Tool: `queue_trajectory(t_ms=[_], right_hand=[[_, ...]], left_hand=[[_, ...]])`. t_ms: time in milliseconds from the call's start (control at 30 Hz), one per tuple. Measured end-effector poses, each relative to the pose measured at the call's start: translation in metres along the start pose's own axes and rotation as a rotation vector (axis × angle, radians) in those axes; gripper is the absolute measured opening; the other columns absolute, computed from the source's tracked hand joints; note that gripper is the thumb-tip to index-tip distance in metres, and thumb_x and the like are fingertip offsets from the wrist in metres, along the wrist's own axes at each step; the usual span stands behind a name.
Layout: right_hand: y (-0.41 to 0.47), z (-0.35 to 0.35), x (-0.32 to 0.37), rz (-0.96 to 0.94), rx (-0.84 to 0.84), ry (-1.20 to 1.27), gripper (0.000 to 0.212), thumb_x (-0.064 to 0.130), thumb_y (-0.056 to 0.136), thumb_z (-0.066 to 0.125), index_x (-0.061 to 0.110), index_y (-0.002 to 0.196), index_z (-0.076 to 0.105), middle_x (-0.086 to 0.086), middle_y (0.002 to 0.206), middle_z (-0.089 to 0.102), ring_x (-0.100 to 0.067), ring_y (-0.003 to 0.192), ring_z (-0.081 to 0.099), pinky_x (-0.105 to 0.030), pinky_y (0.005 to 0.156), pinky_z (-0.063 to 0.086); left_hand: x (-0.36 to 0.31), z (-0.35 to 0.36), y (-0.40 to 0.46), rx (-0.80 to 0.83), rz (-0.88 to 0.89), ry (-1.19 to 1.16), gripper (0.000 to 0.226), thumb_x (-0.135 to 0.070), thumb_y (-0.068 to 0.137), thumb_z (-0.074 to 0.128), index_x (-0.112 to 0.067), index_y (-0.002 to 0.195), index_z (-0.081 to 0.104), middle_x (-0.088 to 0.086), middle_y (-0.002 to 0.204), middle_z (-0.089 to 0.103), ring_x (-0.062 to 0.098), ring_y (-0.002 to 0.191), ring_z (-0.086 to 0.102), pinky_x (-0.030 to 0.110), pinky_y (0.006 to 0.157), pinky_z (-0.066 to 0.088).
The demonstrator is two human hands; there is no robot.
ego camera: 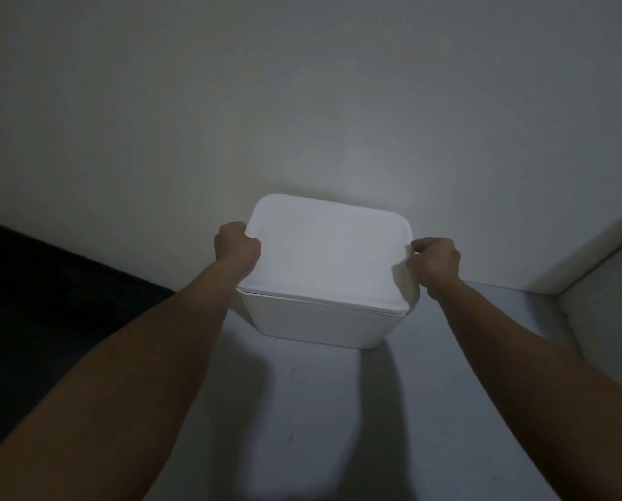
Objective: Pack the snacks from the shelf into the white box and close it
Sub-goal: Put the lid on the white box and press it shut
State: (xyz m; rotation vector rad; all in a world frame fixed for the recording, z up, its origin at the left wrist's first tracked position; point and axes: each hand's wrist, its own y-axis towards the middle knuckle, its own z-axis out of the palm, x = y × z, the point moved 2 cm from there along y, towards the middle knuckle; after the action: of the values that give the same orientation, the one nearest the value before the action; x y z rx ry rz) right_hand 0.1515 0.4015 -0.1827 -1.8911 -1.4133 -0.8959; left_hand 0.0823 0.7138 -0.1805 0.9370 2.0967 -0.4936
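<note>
Left hand and right hand are gripping opposite side edges of the white lid, fingers curled over its rim. The lid is sitting on the white box, a thin seam showing along the near edge, so full seating cannot be confirmed. The box is standing on a pale worktop against the wall. No snacks are showing; packing is judged done, closing nearly finished.
</note>
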Motion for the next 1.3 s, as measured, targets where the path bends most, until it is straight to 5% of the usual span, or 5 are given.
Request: queue_trajectory(t_ms=[300, 433, 600, 700, 1300], right_hand=[[0.002, 0.004, -0.004, -0.025, 0.014, -0.023, 0.028, 0.009, 0.088, 0.061, 0.005, 0.115, 0.070, -0.013, 0.121, 0.067, -0.028, 0.114, 0.061, -0.024, 0.099, 0.044], [0.000, 0.008, -0.008, -0.068, 0.055, -0.082, 0.034, 0.009, 0.089, 0.057, 0.005, 0.122, 0.065, -0.015, 0.125, 0.065, -0.030, 0.116, 0.060, -0.031, 0.105, 0.044], [-0.021, 0.020, -0.002, -0.287, 0.067, -0.371, 0.031, 0.014, 0.084, 0.046, 0.000, 0.105, 0.064, -0.017, 0.110, 0.065, -0.037, 0.105, 0.060, -0.033, 0.089, 0.045], [-0.031, 0.037, -0.004, -0.380, 0.081, -0.562, 0.042, 0.031, 0.078, 0.026, 0.003, 0.086, 0.055, -0.016, 0.097, 0.058, -0.037, 0.095, 0.055, -0.039, 0.081, 0.044], [-0.042, 0.065, 0.000, -0.243, 0.146, -0.787, 0.074, 0.049, 0.095, 0.025, -0.002, 0.148, 0.018, -0.021, 0.159, 0.012, -0.044, 0.145, 0.002, -0.062, 0.113, 0.013]], left_hand=[[0.006, 0.001, -0.007, 0.018, -0.011, -0.062, 0.027, 0.006, 0.079, 0.048, -0.015, 0.062, 0.048, 0.004, 0.073, 0.055, 0.022, 0.084, 0.054, 0.024, 0.075, 0.037], [0.012, 0.003, -0.011, 0.069, -0.006, -0.036, 0.043, 0.001, 0.085, 0.050, 0.006, 0.128, 0.052, 0.019, 0.131, 0.057, 0.033, 0.119, 0.054, 0.028, 0.095, 0.041], [0.014, 0.021, -0.013, 0.113, 0.222, 0.419, 0.053, -0.027, 0.096, 0.046, -0.004, 0.143, 0.036, 0.015, 0.157, 0.022, 0.032, 0.142, 0.024, 0.046, 0.116, 0.020], [0.013, 0.035, -0.019, 0.150, 0.288, 0.578, 0.065, -0.046, 0.096, 0.036, -0.005, 0.146, 0.028, 0.012, 0.160, 0.012, 0.030, 0.148, 0.006, 0.053, 0.118, 0.006], [0.002, 0.066, -0.033, 0.125, 0.166, 0.762, 0.090, -0.060, 0.093, 0.019, 0.009, 0.147, 0.004, 0.026, 0.157, 0.001, 0.036, 0.147, -0.003, 0.052, 0.119, -0.003]])
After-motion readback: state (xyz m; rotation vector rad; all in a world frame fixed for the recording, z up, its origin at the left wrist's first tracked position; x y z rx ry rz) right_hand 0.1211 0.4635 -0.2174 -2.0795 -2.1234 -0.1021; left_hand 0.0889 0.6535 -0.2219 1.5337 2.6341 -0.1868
